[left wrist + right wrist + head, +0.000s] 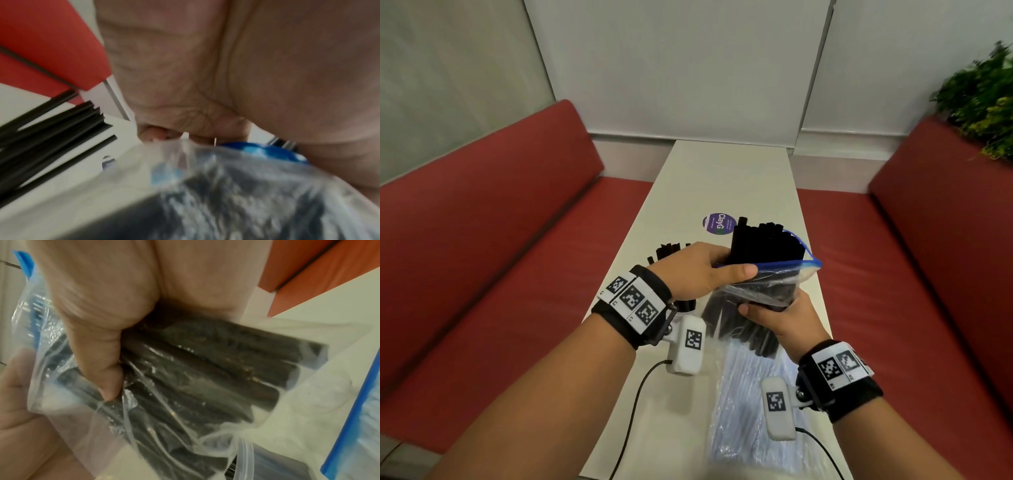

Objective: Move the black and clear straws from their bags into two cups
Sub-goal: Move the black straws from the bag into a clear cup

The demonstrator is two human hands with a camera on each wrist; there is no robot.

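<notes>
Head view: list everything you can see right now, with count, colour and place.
Table: one, white, centre.
Benches: two, red, either side of table.
Plant: one, green, far right.
Sticker: one, purple, on table.
Black straws: a bundle, sticking out of held bag.
Bag: one, clear with blue zip, held above table.
More black straws: several, behind left hand; cup hidden.
Clear-straw bag: one, flat on table, near edge.
Left hand: grips bag mouth and straws.
Right hand: grips bag lower down.
</notes>
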